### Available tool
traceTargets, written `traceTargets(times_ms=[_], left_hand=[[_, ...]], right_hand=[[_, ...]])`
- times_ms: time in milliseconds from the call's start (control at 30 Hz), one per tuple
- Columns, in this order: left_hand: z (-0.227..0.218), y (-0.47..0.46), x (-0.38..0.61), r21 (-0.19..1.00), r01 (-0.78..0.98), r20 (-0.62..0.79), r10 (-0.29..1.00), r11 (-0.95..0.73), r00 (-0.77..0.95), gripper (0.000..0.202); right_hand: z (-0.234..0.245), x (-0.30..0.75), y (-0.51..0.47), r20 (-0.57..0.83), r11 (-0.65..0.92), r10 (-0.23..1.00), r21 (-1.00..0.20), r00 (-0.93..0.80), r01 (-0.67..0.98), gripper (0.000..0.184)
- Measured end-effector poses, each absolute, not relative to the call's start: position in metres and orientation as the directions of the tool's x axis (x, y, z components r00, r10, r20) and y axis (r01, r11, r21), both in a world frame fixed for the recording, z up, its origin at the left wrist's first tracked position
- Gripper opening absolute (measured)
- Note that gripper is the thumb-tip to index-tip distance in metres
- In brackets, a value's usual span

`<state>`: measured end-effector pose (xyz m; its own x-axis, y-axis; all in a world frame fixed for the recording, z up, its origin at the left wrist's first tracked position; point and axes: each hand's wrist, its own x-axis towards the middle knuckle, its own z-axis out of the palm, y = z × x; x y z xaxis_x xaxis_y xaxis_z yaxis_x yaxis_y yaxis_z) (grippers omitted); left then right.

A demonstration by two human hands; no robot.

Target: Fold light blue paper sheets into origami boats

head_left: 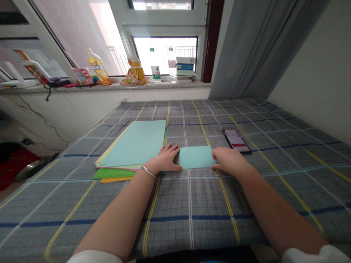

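The right hand point(229, 159) rests on the right edge of a small folded blue sheet point(196, 157). Its fingertips are tucked out of sight beneath the knuckles, so I cannot tell whether its grip is closed on the paper's edge or only pressing on it. The left hand point(166, 159) is plainer to read. It lies flat with its grip open, fingers spread, and the thumb and forefinger touch the sheet's left edge. A thin bracelet point(149, 172) circles that wrist. The sheet lies flat on the checked bed point(192, 219) between the two hands, in the middle of the view.

Both forearms are cut off at the lower frame, where only a bit of white sleeve shows. A phone point(237, 140) lies just behind the right hand, and the top of its screen is blurred beyond reading.

Just left of the left hand sits a stack of coloured paper point(134, 146), with a pale blue sheet on top (green, yellow and pink edges peek out below). The wrist overlaps its near right corner.

Further back, the windowsill point(170, 86) carries bottles point(155, 71), a pile of boxes point(185, 67) and some bright packets too small to make out. A grey curtain point(246, 54) hangs at the right.
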<state>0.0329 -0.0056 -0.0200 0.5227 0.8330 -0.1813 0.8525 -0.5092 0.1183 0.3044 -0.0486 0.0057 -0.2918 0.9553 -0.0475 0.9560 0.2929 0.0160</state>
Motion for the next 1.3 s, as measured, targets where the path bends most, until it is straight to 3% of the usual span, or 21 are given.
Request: traceTargets(times_ms=[133,267,333,433,600,633,800,967,1300], left_hand=[[-0.020,-0.014,0.042,0.091,0.843,-0.072,0.841,-0.530,0.536,0.097],[-0.024,-0.026,0.054,-0.009,0.850,0.069,0.848,-0.526,0.525,0.103],[-0.023,-0.030,0.057,-0.027,0.863,0.130,0.855,-0.504,0.503,0.107],[-0.017,-0.033,0.060,-0.029,0.865,0.267,0.830,-0.502,0.490,0.099],[-0.006,-0.037,0.073,0.010,0.742,0.415,0.678,-0.670,0.606,0.022],[-0.005,-0.037,0.075,0.007,0.725,0.440,0.653,-0.688,0.616,0.015],[-0.008,-0.038,0.081,0.055,0.675,0.562,0.582,-0.736,0.589,0.018],[-0.008,-0.036,0.079,0.091,0.647,0.611,0.555,-0.757,0.564,0.016],[-0.006,-0.032,0.074,-0.009,0.593,0.645,0.448,-0.805,0.619,0.019]], right_hand=[[-0.005,0.289,-0.048,0.136,0.623,0.778,-0.041,-0.613,0.781,0.024],[-0.014,0.278,-0.043,0.229,0.741,0.655,-0.011,-0.720,0.671,0.009],[-0.015,0.274,-0.043,0.254,0.739,0.644,0.038,-0.721,0.673,0.005],[-0.015,0.270,-0.045,0.311,0.684,0.672,0.088,-0.672,0.724,0.013],[-0.013,0.270,-0.048,0.453,0.586,0.708,0.053,-0.542,0.809,0.015],[-0.012,0.270,-0.048,0.475,0.568,0.714,0.034,-0.514,0.822,0.015],[-0.011,0.273,-0.049,0.554,0.560,0.702,-0.041,-0.448,0.827,0.013],[-0.011,0.273,-0.050,0.592,0.612,0.647,-0.027,-0.480,0.791,0.014],[-0.009,0.271,-0.051,0.562,0.630,0.683,-0.130,-0.466,0.766,0.012]])
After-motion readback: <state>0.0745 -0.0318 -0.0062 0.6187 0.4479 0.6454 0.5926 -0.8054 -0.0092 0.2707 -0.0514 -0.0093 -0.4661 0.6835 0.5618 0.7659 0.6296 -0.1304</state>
